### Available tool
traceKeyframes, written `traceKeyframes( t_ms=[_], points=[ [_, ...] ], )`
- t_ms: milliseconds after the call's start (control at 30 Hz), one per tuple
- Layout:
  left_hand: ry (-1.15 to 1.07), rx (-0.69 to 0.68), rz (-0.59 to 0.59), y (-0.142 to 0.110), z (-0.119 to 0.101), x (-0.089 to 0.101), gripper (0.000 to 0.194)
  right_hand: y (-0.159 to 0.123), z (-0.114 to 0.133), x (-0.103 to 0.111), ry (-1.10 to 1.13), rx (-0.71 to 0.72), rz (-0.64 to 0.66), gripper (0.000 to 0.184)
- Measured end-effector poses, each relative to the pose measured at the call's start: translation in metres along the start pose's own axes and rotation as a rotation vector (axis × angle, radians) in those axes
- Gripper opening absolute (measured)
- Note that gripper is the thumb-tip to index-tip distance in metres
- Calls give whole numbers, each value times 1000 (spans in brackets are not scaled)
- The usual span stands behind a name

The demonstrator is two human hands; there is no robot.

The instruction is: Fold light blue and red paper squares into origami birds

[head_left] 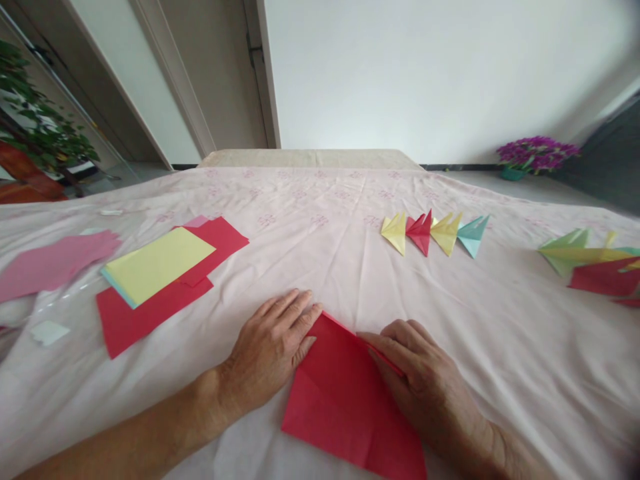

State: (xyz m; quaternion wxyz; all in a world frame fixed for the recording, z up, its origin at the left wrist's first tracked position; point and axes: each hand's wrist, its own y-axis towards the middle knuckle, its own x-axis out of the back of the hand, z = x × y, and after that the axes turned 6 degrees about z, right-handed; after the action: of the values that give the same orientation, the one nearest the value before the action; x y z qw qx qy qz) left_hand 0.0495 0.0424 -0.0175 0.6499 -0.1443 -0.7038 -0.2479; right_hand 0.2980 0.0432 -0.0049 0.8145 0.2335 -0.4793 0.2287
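Note:
A sheet of red paper (345,393) lies on the cloth in front of me, with a narrow fold along its far edge and faint creases across it. My left hand (273,347) rests flat at the paper's far left corner, fingers stretched out and the thumb on its left edge. At the folded far edge, my right hand (425,373) has its fingers curled, with thumb and forefinger pinching the fold. The right hand and wrist cover part of the sheet's right side.
To the left lie yellow sheets (163,260), red sheets (135,320) and pink paper (60,260). A row of several folded paper pieces (430,233) stands beyond my right hand. More folded pieces (603,270) lie at far right on the pale floral tablecloth (310,260).

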Motion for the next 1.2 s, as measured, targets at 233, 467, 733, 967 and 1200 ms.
traceKeyframes(
  t_ms=[233, 467, 733, 967, 1200],
  points=[
    [16, 1, -5, 2, -1, 1, 39, -4, -1, -1, -141, 70, 7, 34],
    [19, -10, -3, 1, 0, 1, 40, -2, -3, -1, -177, 27, 40, 29],
    [-5, -17, -8, 4, 0, 1, 40, -4, 3, -1, -357, 54, 148, 12],
    [-49, -10, -45, 4, 3, -4, 38, -4, 4, -2, -404, 76, 152, 16],
    [-44, -31, -59, 4, 5, -7, 37, -5, 7, -1, -414, 99, 144, 19]
  ],
)
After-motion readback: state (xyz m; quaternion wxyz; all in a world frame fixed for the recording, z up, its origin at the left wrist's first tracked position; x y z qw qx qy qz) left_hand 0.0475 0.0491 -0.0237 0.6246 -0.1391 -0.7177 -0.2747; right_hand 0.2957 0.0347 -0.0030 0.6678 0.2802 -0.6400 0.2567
